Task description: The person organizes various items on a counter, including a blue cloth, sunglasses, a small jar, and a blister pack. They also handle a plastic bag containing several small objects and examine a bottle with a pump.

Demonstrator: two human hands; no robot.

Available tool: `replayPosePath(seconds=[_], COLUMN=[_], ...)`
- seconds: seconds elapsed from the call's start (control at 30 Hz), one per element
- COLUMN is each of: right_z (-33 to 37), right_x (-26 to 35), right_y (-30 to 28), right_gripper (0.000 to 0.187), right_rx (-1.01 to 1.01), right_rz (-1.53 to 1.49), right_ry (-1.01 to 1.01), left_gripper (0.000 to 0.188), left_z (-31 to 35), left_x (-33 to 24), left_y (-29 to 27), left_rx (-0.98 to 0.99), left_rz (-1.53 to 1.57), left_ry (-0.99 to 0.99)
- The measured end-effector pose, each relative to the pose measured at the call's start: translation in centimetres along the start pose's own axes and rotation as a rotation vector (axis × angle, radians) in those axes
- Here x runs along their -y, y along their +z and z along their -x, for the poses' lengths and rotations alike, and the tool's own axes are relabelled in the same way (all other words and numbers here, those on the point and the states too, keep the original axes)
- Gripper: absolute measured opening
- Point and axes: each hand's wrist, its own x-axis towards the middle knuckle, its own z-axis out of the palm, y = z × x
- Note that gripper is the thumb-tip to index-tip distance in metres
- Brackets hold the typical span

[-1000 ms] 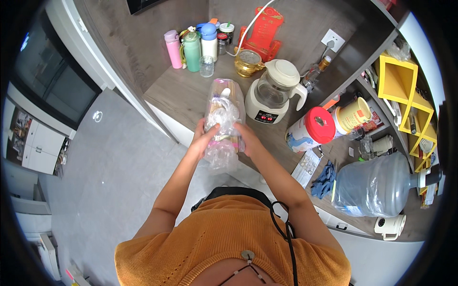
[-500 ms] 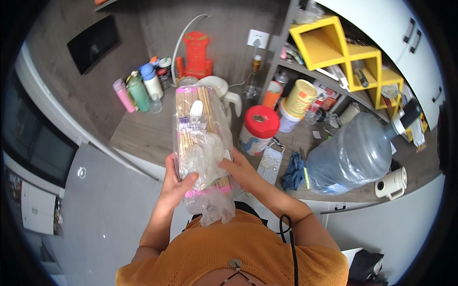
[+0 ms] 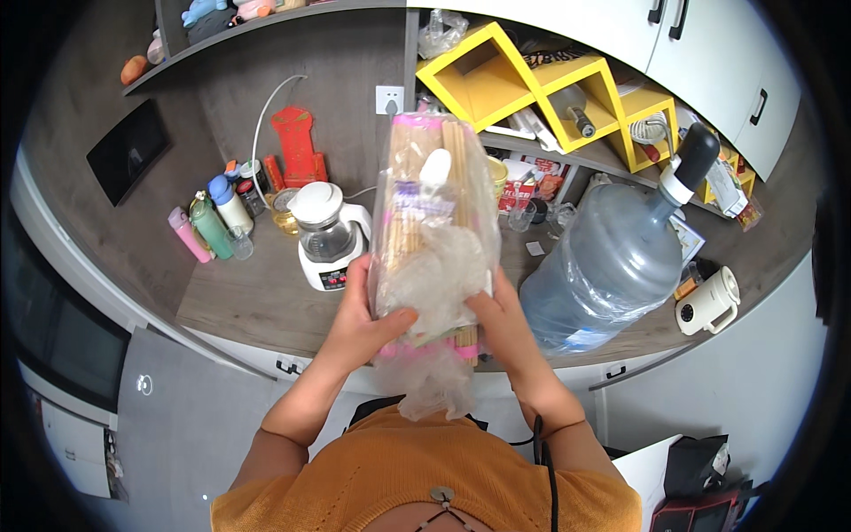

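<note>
Both my hands hold a long clear plastic pack of thin wooden sticks point(image 3: 412, 235) up in front of my chest, above the counter's front edge. Pink bands show at its far and near ends. My left hand point(image 3: 359, 324) grips the left side, thumb lying on top; my right hand point(image 3: 507, 324) clasps the right side in the same way. Crumpled clear plastic point(image 3: 439, 270) covers the middle of the pack, and a loose bag end point(image 3: 434, 390) hangs toward me. The fingers beneath are hidden.
On the wooden counter point(image 3: 257, 293), a glass kettle on a white base point(image 3: 326, 235) stands left of the pack, with several drink bottles point(image 3: 211, 226) farther left. A large water jug point(image 3: 603, 266) leans at right, beside a cream kettle point(image 3: 709, 301). Yellow box shelves point(image 3: 483, 84) sit behind.
The pack, still in both hands, has moved right across the counter. It now covers the canisters at the back, and the glass kettle has come into full view. My view has also shifted.
</note>
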Motion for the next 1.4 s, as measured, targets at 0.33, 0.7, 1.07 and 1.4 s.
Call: replayPosePath(seconds=[0.33, 0.7, 1.07, 1.4], right_z=[-3.6, -8.1, -9.5, -10.6], right_x=[5.0, 6.3, 6.8, 7.3], right_y=[-4.5, -6.5, -7.7, -8.6], right_gripper=[0.051, 0.048, 0.047, 0.047], right_rx=[-0.113, -0.141, -0.111, -0.097], right_rz=[-0.015, 0.104, 0.113, 0.145], right_ry=[-0.075, -0.065, -0.046, -0.011], left_gripper=[0.065, 0.072, 0.079, 0.071], left_z=[-7.5, -12.6, -14.6, -15.0], left_x=[-1.9, -0.3, 1.5, -0.2], left_y=[4.3, 4.5, 4.8, 5.5], left_rx=[0.148, 0.212, 0.152, 0.145], left_rz=[0.132, 0.227, 0.158, 0.228], left_ry=[0.080, 0.118, 0.172, 0.100])
